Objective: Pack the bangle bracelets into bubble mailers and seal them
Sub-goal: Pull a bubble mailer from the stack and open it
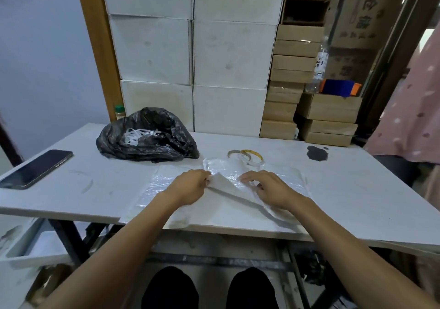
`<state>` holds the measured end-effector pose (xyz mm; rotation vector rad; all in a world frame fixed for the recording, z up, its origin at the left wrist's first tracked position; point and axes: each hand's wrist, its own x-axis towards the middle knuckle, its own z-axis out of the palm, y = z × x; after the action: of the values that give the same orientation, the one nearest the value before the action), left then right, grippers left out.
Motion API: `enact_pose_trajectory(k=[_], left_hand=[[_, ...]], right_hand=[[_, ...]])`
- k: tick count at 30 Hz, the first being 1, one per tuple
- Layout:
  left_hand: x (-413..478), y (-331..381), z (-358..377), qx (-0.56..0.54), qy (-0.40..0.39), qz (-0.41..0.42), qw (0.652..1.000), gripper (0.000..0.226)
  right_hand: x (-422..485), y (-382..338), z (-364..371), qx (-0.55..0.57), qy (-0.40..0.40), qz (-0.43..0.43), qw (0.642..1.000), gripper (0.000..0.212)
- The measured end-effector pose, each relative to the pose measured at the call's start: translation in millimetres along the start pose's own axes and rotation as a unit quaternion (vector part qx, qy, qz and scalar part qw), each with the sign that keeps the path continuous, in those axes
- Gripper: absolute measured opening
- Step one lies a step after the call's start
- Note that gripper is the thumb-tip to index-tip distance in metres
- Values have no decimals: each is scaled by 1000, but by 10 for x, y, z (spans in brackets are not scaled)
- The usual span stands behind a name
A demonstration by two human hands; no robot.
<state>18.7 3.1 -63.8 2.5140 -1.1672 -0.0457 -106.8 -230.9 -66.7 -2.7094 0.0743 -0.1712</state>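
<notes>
A white bubble mailer (228, 189) lies on the white table (357, 189) near its front edge, on top of other flat mailers (152, 187). My left hand (190, 184) pinches the mailer's lifted white flap at its left corner. My right hand (269, 187) presses down on the shiny mailer surface just right of the flap, fingers curled. Behind the mailer rest the bangle bracelets (247, 157): a silver one, a gold one and a clear one, overlapping each other.
A black plastic bag (147, 139) with white loops inside sits at the back left. A dark phone (35, 168) lies at the left edge. A black stain (316, 153) marks the table's right. White and cardboard boxes are stacked behind.
</notes>
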Motion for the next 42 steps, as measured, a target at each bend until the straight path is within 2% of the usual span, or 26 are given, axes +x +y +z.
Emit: enact_pose_trajectory(k=[4,7,9,12,14,18,21,23,26,28,31,33,35,36,38,40,42], left_hand=[[20,-26,-17,-77,17,-47,996,19],[54,-34,-52,-121,28,-72,990,22],[81,-52,-56,-142,29,-86,986,23],[102,-69,-62,-171,27,-92,981,24],[104,-35,-106,-207,21,-100,973,23],[145,-40,-205,-254,12,-115,960,2],[187,-141,-220,-246,25,-102,964,34],[215,-180,-217,-267,27,-97,958,36],[306,-228,-211,-333,38,-106,936,25],[369,-244,-204,-297,37,-93,950,26],[455,-229,-207,-198,3,-91,976,28],[517,-226,-217,-176,-17,-98,979,26],[580,-245,-219,-170,-23,-97,980,33],[605,-265,-218,-178,-25,-98,979,32],[645,-293,-217,-204,-30,-102,973,29],[691,-321,-212,-223,-36,-93,970,46],[727,-336,-216,-249,-43,-78,964,69]], right_hand=[[-13,-74,-106,151,-11,30,988,56],[32,-23,-155,167,-48,46,984,52],[53,-21,-169,171,-65,59,981,42],[116,-64,-136,195,-15,85,977,25],[173,-79,-101,194,22,105,975,21],[256,-119,-67,209,55,116,969,15],[310,-162,-62,210,65,125,967,9],[337,-176,-57,206,56,139,967,13],[365,-153,-52,300,38,159,940,16],[367,-134,-63,369,27,173,913,19],[429,-93,-120,417,20,189,889,44],[530,-64,-214,405,14,179,896,58],[656,-31,-310,390,4,171,905,62],[720,-18,-342,361,-3,169,917,62],[836,-15,-367,231,-15,154,961,63],[917,-8,-340,137,-24,145,980,57],[915,-30,-311,114,-13,143,983,42]])
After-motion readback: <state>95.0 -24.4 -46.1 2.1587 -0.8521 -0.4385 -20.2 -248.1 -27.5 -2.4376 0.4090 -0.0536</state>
